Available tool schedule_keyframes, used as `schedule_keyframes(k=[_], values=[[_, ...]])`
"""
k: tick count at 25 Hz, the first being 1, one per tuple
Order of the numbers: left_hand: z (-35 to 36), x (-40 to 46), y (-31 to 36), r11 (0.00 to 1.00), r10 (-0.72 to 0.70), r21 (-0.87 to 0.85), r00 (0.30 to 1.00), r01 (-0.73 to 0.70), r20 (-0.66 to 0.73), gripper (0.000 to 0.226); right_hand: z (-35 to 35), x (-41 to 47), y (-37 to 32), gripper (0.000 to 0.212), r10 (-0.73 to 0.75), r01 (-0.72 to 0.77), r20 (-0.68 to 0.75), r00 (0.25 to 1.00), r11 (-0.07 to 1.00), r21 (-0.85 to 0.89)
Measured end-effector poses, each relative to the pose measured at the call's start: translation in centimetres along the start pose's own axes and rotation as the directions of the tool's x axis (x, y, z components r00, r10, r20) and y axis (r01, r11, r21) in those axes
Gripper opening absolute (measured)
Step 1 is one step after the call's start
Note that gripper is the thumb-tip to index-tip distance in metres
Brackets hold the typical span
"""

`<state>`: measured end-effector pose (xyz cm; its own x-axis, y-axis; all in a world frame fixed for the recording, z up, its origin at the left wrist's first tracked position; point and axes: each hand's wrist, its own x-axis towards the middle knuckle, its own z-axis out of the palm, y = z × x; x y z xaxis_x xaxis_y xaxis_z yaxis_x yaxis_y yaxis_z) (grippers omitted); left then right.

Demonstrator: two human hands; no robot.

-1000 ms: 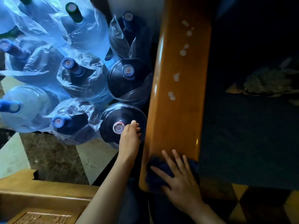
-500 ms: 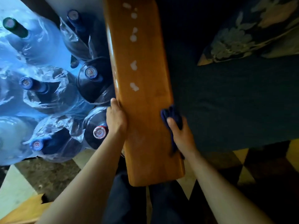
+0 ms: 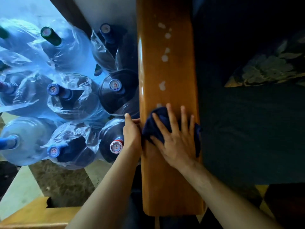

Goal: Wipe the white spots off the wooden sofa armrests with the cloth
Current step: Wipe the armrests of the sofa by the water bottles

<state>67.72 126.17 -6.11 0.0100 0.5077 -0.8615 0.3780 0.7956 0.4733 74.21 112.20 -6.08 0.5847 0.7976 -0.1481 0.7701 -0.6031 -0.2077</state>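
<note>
Several white spots run in a loose line up the middle of the wooden armrest, from just ahead of the cloth to the far end near the top of the view; the nearest one sits right at the cloth's leading edge. A dark blue cloth lies bunched on the armrest's top, about halfway along it, spanning nearly its full width. Flat on top of it is the right hand, fingers spread wide and straight, palm pressing down rather than gripping. At the armrest's left edge, just beside the cloth, the left hand curls round the wood with its thumb up, apparently bracing

Soft and light, the cloth will likely crumple and ride up under a push unless it is pinned by an open palm, as it is now; a broad, flat hold over its middle looks better than a pinch at a corner. The armrest appears stiff, heavy and glossy, so the cloth should slide easily along it, though that slickness may also let it slip out from under the fingers

Water jugs wrapped in plastic stand close against the left side, leaving little elbow room there
</note>
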Motion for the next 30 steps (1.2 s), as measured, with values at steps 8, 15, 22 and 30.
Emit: schedule_keyframes(k=[8, 15, 22, 30], values=[[-0.8, 2.0, 5.5, 0.989, 0.125, -0.097, 0.985, -0.114, 0.116, 0.059, -1.8, 17.7, -3.6, 0.07, -0.038, 0.034, -0.039, 0.999, 0.995, -0.092], [0.5, 2.1, 7.6, 0.99, 0.137, 0.005, 0.981, -0.139, 0.138, 0.056, -1.1, 0.4, 2.1, 0.067, -0.025, 0.027, 0.025, 0.999, 0.998, -0.059], [4.4, 2.3, 8.9, 0.912, 0.369, 0.158, 0.925, -0.379, 0.089, 0.053, -4.4, 22.2, 10.2, 0.061, 0.628, -0.647, 0.419, 0.656, 0.181, 0.741], [8.5, 4.2, 12.0, 0.927, 0.357, 0.156, 0.93, -0.341, -0.089, 0.07, -2.5, 7.6, 5.7, 0.071, 0.204, -0.208, 0.05, 0.978, 0.915, 0.346]])
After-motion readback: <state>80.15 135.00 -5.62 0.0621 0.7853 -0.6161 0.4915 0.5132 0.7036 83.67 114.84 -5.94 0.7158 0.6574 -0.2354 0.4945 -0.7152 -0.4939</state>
